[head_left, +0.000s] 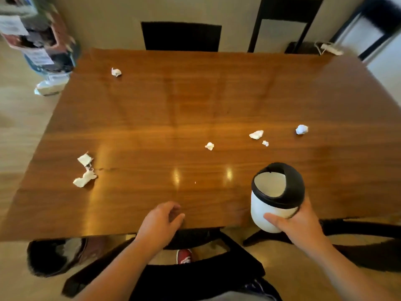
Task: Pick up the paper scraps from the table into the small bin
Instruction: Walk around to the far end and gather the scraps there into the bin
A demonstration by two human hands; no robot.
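At the far left, on the floor beside the wooden counter (195,105), stands a blurred stack of printed things (36,33) with a pale bag (51,84) at its foot. On the counter's far left corner lies one crumpled paper scrap (116,72), well apart from the others. Nearer the person, by the left edge, a flat torn scrap (84,159) sits just beside a longer ragged scrap (84,179). At the near edge, about the middle, the left hand (160,222) rests with its fingers (176,208) loosely curled on the wood, empty, grasping nothing. Right of centre a small scrap (209,146) lies alone; further right a folded scrap (256,134) has a tiny scrap (265,143) just beside it, and a round balled scrap (301,129) lies near the right side. The small bin (275,198), white with a black swing-top rim, is tilted toward the counter's middle so that its pale inside shows; no paper is visible in it. It is at the counter's near right edge, and whether its base touches the wood cannot be told. The right hand (297,222) grips its lower wall, thumb across the front and fingers wrapped behind. Beyond the counter's far side stand two dark chairs (181,36). Below the near edge a red shoe (184,256) shows on the floor.
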